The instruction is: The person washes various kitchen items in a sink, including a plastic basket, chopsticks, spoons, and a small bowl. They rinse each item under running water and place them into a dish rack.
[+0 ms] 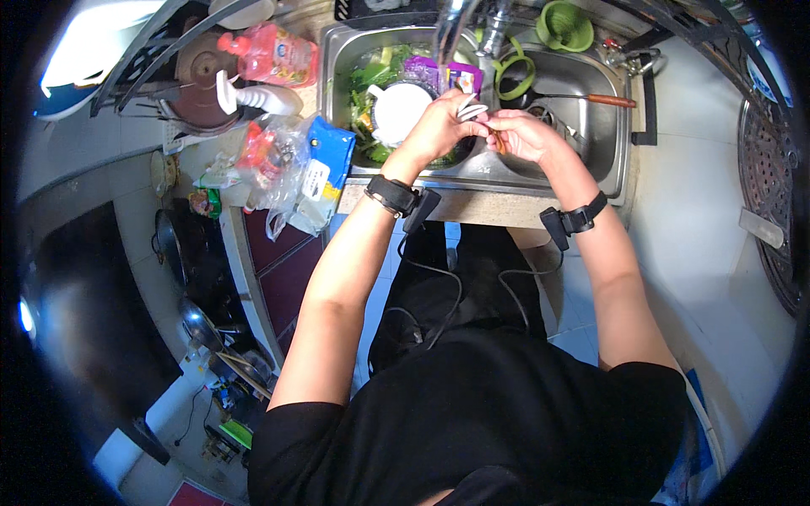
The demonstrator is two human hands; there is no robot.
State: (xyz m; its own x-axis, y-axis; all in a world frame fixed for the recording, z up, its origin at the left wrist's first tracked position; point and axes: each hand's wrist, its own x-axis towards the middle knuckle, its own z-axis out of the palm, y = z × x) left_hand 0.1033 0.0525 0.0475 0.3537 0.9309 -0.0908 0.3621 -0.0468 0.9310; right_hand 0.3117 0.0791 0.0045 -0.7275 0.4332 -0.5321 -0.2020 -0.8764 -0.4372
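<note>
My left hand (443,126) is above the divider of a double steel sink, closed on some slim white utensils (469,109), perhaps spoons. Touching its fingertips, my right hand (522,134) pinches a small brown item (500,141) too small to name. Below my left hand, a white lidded container (402,107) sits in the left basin among leafy green vegetables (380,73). A purple package (436,71) lies behind it, near the faucet (450,31). In the right basin are a green strainer-like ring (514,76) and a utensil with a wooden handle (610,100).
Left of the sink stand a pink pump bottle (278,55) and a white spray bottle (262,98), with a blue package (330,148) and a clear plastic bag (278,167) nearer me. A green basket (565,26) is behind the right basin. The steel sink rim (519,185) runs along the front.
</note>
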